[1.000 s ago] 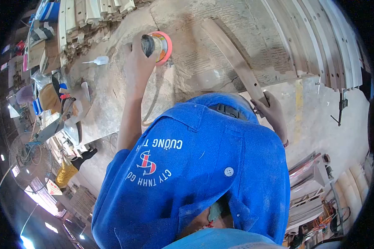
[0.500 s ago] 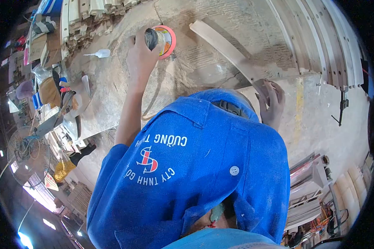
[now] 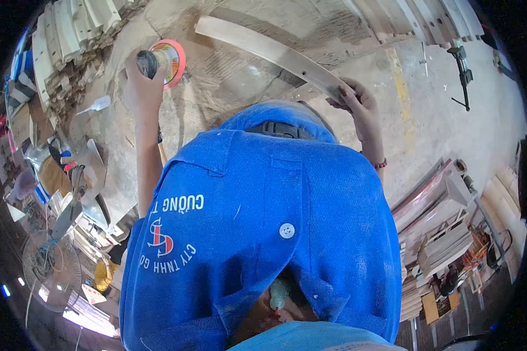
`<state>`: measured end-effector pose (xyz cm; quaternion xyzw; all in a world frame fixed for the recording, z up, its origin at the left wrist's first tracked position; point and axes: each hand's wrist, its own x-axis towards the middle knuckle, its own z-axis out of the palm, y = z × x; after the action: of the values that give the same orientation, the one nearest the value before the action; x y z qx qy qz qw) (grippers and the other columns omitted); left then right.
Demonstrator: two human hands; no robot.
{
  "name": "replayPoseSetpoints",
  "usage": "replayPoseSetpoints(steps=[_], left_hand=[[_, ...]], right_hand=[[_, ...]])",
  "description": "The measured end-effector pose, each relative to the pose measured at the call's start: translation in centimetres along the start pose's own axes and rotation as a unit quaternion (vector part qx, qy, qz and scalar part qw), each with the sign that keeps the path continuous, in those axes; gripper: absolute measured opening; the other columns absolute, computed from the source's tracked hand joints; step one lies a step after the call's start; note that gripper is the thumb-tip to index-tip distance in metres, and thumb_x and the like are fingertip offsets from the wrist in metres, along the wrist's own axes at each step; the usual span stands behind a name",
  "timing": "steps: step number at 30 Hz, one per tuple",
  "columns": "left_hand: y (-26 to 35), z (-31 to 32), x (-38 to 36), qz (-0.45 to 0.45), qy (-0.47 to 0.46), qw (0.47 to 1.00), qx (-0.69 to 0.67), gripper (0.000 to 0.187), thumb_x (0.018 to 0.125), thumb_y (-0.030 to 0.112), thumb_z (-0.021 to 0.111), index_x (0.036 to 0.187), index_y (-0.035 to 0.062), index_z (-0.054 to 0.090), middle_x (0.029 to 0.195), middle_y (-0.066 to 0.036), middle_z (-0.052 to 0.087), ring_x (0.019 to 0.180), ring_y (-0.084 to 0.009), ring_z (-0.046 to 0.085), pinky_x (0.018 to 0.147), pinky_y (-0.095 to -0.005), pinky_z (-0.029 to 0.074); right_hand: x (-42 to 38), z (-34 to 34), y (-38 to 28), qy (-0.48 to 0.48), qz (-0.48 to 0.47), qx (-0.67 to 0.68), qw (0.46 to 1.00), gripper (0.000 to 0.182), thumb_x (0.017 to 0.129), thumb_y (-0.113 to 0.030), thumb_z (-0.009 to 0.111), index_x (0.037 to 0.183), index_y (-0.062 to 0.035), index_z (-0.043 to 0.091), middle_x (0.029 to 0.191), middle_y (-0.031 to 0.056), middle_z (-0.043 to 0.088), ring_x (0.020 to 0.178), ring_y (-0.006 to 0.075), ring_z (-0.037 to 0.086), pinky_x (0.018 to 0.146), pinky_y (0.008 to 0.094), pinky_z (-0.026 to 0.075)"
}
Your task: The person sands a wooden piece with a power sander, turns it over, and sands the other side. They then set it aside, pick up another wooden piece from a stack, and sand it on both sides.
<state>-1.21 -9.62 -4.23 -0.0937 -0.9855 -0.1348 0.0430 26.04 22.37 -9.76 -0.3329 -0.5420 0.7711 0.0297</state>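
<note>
My left hand (image 3: 141, 90) is closed around the black top of a round sander (image 3: 174, 61) with a pink-edged pad. The sander is tilted on its side, its pad facing right, over the dusty work surface. My right hand (image 3: 362, 104) grips the near right end of a long, curved wooden slat (image 3: 257, 50), with the thumb and fingers pinching that end. The slat stretches up and left from my right hand, its far end close to the sander but apart from it. A small dark hole shows in the slat near my right hand.
Stacked wooden pieces (image 3: 70, 35) lie at the upper left, near a small white bottle (image 3: 98, 104). More curved slats (image 3: 416, 20) lie at the upper right, beside a black clamp (image 3: 462, 73). A fan (image 3: 51, 269) stands at the lower left.
The view has shifted. The slat has turned to lie more crosswise, its far end closer to the sander, and a hole now shows. Both hands keep their holds.
</note>
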Motion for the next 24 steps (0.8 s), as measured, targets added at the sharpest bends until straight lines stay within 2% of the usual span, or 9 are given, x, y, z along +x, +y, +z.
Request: replayPoseSetpoints(steps=[2, 5, 8, 12, 14, 18, 20, 21, 24], left_hand=[[-0.2, 0.1, 0.1, 0.006, 0.0, 1.0, -0.001, 0.071, 0.073, 0.029, 0.079, 0.136, 0.0233, 0.048, 0.123, -0.018, 0.054, 0.109, -0.0368, 0.06, 0.09, -0.0468, 0.05], [-0.2, 0.1, 0.1, 0.012, 0.0, 1.0, -0.007, 0.072, 0.073, 0.029, 0.079, 0.137, 0.0234, 0.047, 0.124, -0.018, 0.053, 0.109, -0.0372, 0.06, 0.091, -0.0467, 0.05], [-0.7, 0.5, 0.1, 0.025, 0.007, 1.0, -0.014, 0.073, 0.072, 0.029, 0.079, 0.138, 0.0231, 0.047, 0.123, -0.019, 0.053, 0.109, -0.0374, 0.06, 0.092, -0.0467, 0.049], [-0.6, 0.3, 0.1, 0.038, 0.018, 0.999, -0.005, 0.073, 0.072, 0.029, 0.079, 0.137, 0.0224, 0.046, 0.122, -0.019, 0.054, 0.111, -0.0371, 0.058, 0.092, -0.0468, 0.049], [-0.8, 0.6, 0.2, 0.036, 0.019, 0.999, -0.006, 0.073, 0.072, 0.029, 0.079, 0.137, 0.0218, 0.046, 0.122, -0.019, 0.055, 0.111, -0.037, 0.058, 0.092, -0.0469, 0.049], [-0.3, 0.1, 0.0, 0.024, 0.005, 1.0, -0.013, 0.074, 0.072, 0.029, 0.079, 0.138, 0.02, 0.046, 0.121, -0.019, 0.056, 0.113, -0.0372, 0.057, 0.093, -0.0472, 0.048], [-0.5, 0.3, 0.0, 0.03, 0.01, 0.999, -0.01, 0.074, 0.073, 0.029, 0.079, 0.137, 0.0194, 0.046, 0.121, -0.019, 0.056, 0.113, -0.0372, 0.056, 0.093, -0.0473, 0.048], [-0.6, 0.3, 0.1, 0.038, 0.013, 0.999, -0.009, 0.073, 0.073, 0.029, 0.079, 0.137, 0.0189, 0.046, 0.121, -0.019, 0.056, 0.112, -0.0373, 0.056, 0.093, -0.0473, 0.048], [-0.5, 0.3, 0.0, 0.035, 0.016, 0.999, -0.011, 0.072, 0.073, 0.028, 0.079, 0.137, 0.0186, 0.047, 0.12, -0.02, 0.056, 0.113, -0.0384, 0.056, 0.093, -0.0476, 0.048]], right_hand=[[0.0, -0.1, 0.4, 0.009, -0.045, -0.02, 0.999, 0.033, 0.092, -0.009, 0.066, 0.121, 0.0064, 0.058, 0.11, 0.0113, 0.067, 0.098, 0.0146, 0.064, 0.085, 0.0289, 0.054], [-0.3, 0.8, -0.5, 0.013, -0.122, -0.041, 0.992, 0.031, 0.089, -0.001, 0.068, 0.119, 0.0039, 0.06, 0.112, 0.0102, 0.068, 0.101, 0.0147, 0.064, 0.088, 0.0285, 0.053], [-0.3, 1.2, -0.8, 0.046, -0.155, -0.107, 0.981, 0.031, 0.087, 0.002, 0.069, 0.117, 0.002, 0.062, 0.113, 0.01, 0.068, 0.104, 0.0146, 0.064, 0.09, 0.0283, 0.052], [0.3, 0.8, 0.4, 0.046, -0.178, -0.078, 0.98, 0.03, 0.086, 0.001, 0.07, 0.115, 0.0017, 0.063, 0.114, 0.011, 0.068, 0.105, 0.0153, 0.065, 0.089, 0.0286, 0.052], [0.0, 0.9, 0.0, 0.06, -0.157, -0.165, 0.972, 0.028, 0.085, 0.002, 0.071, 0.113, 0.0023, 0.063, 0.111, 0.0098, 0.069, 0.101, 0.0152, 0.066, 0.088, 0.0285, 0.052], [0.1, 1.1, -0.5, 0.055, -0.194, -0.152, 0.968, 0.023, 0.09, -0.007, 0.069, 0.111, 0.0019, 0.064, 0.102, 0.0093, 0.07, 0.087, 0.0148, 0.069, 0.076, 0.0259, 0.055], [-0.2, 1.0, -1.6, 0.035, 0.015, -0.006, 0.999, 0.028, 0.097, -0.023, 0.063, 0.111, 0.0012, 0.065, 0.085, 0.0067, 0.068, 0.067, 0.0132, 0.066, 0.059, 0.0228, 0.051], [0.0, 0.7, -1.4, 0.034, 0.015, -0.005, 0.999, 0.028, 0.097, -0.023, 0.063, 0.111, 0.0012, 0.065, 0.085, 0.0067, 0.068, 0.067, 0.0132, 0.066, 0.059, 0.0228, 0.051], [-0.1, 0.8, -1.3, 0.001, 0.086, -0.031, 0.996, 0.04, 0.099, -0.04, 0.055, 0.105, -0.0014, 0.064, 0.066, 0.0023, 0.058, 0.05, 0.0109, 0.057, 0.044, 0.0228, 0.042]])
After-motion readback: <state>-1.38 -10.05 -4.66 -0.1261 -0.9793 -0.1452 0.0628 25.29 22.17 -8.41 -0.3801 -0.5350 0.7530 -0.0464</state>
